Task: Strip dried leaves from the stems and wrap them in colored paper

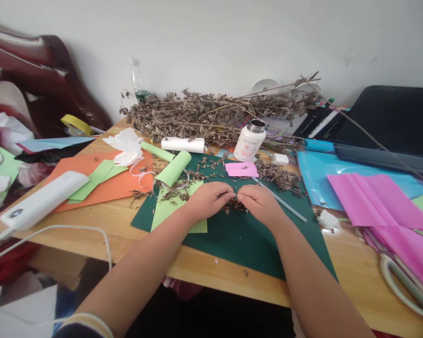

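Observation:
My left hand (211, 199) and my right hand (258, 202) meet fingertip to fingertip above the dark green mat (242, 249). Both are closed in a pinch on dried leaves, mostly hidden by the fingers. Brown leaf crumbs (232, 205) lie right under them, and a bigger heap of dried leaves (283, 178) is beyond my right hand. Just past the hands is a pink paper strip (237, 169) with leaf bits on it. An uncapped white bottle (249, 141) stands upright behind the strip. Light green paper (158, 213) lies partly under my left forearm.
A long bundle of dried stalks (193, 115) lies along the wall. Rolled green paper (174, 169) and a white roll (183, 144) sit before it. At left are orange paper (102, 188) and a white corded device (45, 199); at right, pink paper (383, 202) and scissors (404, 286).

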Action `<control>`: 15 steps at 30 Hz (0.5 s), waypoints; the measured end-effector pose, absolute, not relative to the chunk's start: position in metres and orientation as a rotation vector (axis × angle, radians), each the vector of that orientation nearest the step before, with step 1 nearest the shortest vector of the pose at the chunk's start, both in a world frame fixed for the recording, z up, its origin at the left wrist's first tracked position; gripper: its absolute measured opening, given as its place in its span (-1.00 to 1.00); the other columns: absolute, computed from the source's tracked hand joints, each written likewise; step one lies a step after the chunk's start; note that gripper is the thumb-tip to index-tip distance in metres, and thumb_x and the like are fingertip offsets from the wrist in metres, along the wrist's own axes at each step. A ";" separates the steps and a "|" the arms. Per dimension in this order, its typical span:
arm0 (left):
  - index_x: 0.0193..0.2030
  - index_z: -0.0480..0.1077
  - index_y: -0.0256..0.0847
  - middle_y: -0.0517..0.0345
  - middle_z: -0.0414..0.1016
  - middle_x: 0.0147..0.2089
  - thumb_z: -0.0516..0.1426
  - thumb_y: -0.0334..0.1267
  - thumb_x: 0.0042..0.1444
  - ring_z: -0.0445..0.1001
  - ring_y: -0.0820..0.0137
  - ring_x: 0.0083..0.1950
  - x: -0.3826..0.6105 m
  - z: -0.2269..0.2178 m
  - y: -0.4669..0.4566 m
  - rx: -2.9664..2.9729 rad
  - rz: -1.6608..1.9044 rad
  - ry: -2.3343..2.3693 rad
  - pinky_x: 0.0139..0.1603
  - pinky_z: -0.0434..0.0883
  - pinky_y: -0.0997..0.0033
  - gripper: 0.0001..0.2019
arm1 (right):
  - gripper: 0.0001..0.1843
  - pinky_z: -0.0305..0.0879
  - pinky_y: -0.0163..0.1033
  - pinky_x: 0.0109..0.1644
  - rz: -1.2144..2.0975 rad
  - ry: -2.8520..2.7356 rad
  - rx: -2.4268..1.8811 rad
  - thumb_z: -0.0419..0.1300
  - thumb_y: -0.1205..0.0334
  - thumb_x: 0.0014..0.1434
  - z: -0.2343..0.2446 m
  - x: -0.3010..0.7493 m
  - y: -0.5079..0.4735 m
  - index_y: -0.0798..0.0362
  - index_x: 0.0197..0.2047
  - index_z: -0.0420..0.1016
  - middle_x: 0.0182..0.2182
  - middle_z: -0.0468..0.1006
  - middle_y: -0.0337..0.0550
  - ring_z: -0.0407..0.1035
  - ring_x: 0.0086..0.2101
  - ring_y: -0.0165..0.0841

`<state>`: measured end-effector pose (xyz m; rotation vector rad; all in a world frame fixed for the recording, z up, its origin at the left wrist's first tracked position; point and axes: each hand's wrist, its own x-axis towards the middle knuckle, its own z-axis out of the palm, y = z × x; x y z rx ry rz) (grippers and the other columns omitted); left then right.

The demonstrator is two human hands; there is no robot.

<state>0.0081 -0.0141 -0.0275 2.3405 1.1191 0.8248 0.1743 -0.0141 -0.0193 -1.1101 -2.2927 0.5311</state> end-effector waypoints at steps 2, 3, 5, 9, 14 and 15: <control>-0.46 0.32 -0.21 0.21 0.39 -0.46 -0.09 -0.22 0.07 0.34 0.50 -0.39 0.008 -0.025 -0.014 2.265 0.865 1.085 -0.36 0.23 0.56 -0.76 | -0.73 0.00 -0.37 -0.49 0.487 -2.254 -1.082 -0.09 0.32 0.03 -0.018 0.177 -0.014 0.06 -0.68 0.08 -0.68 0.15 -0.30 0.09 -0.59 -0.49; -0.47 0.32 -0.22 0.22 0.39 -0.47 -0.10 -0.22 0.07 0.33 0.51 -0.40 0.008 -0.023 -0.015 2.230 0.873 1.074 -0.37 0.23 0.56 -0.76 | -0.73 0.00 -0.37 -0.49 0.470 -2.239 -1.077 -0.09 0.33 0.02 -0.018 0.179 -0.014 0.06 -0.68 0.07 -0.69 0.15 -0.30 0.09 -0.59 -0.48; -0.50 0.31 -0.22 0.23 0.37 -0.50 -0.09 -0.22 0.05 0.32 0.52 -0.43 0.009 -0.021 -0.016 2.170 0.872 1.068 -0.38 0.23 0.57 -0.75 | -0.73 0.01 -0.36 -0.50 0.443 -2.228 -1.082 -0.10 0.33 0.01 -0.018 0.180 -0.013 0.05 -0.69 0.05 -0.69 0.13 -0.29 0.08 -0.60 -0.48; -0.57 0.27 -0.23 0.27 0.30 -0.60 -0.06 -0.24 -0.01 0.28 0.53 -0.52 0.007 -0.026 -0.014 1.976 0.877 1.149 -0.47 0.22 0.55 -0.79 | -0.73 0.01 -0.35 -0.51 0.349 -2.231 -1.107 -0.11 0.32 0.00 -0.018 0.182 -0.013 0.04 -0.70 0.05 -0.70 0.13 -0.28 0.08 -0.61 -0.46; -0.55 0.24 -0.25 0.31 0.21 -0.64 -0.07 -0.29 -0.05 0.18 0.61 -0.66 -0.008 -0.035 0.001 1.416 1.163 1.339 -0.64 0.17 0.60 -0.85 | -0.76 0.03 -0.34 -0.51 0.159 -2.017 -1.271 -0.09 0.34 -0.03 -0.019 0.197 -0.011 0.03 -0.69 0.10 -0.70 0.17 -0.27 0.11 -0.60 -0.44; -0.51 0.26 -0.25 0.30 0.22 -0.62 -0.05 -0.27 -0.05 0.18 0.62 -0.66 -0.010 -0.035 0.003 1.381 1.211 1.340 -0.65 0.16 0.60 -0.85 | -0.76 0.03 -0.34 -0.51 0.146 -1.989 -1.303 -0.08 0.33 -0.03 -0.020 0.201 -0.010 0.03 -0.69 0.10 -0.70 0.17 -0.27 0.11 -0.60 -0.44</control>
